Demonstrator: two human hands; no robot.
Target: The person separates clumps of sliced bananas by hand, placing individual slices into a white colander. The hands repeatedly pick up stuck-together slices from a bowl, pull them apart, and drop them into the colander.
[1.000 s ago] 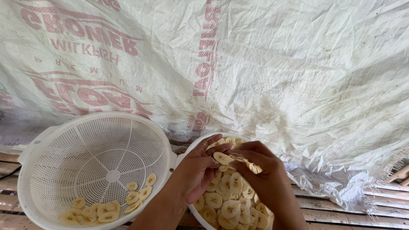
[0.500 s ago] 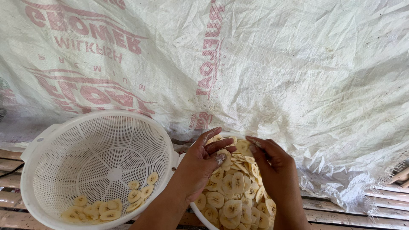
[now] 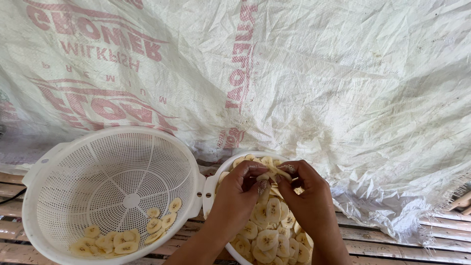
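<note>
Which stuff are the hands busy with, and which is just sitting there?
In use: left hand, right hand, banana slices, white bowl, held slice.
Just there: white colander with few slices, woven sack sheet, slatted wooden floor.

White perforated colander [image 3: 110, 189], grid of fine holes with solid radial ribs and a plain round hub. Pale yellow banana slices [image 3: 117, 241] along its lower inner wall, darker cream centres. Right of the colander: white-rimmed bowl [image 3: 216, 184], filled with slices of the same pale yellow [image 3: 267, 238], some with brownish core spots. Above and behind the colander: off-white woven sheet [image 3: 343, 83], creased, faded red mirrored lettering and red bands, grey-brown dirt staining. Beneath the colander: weathered slats [image 3: 392, 248], pinkish-brown with grey streaks.
</note>
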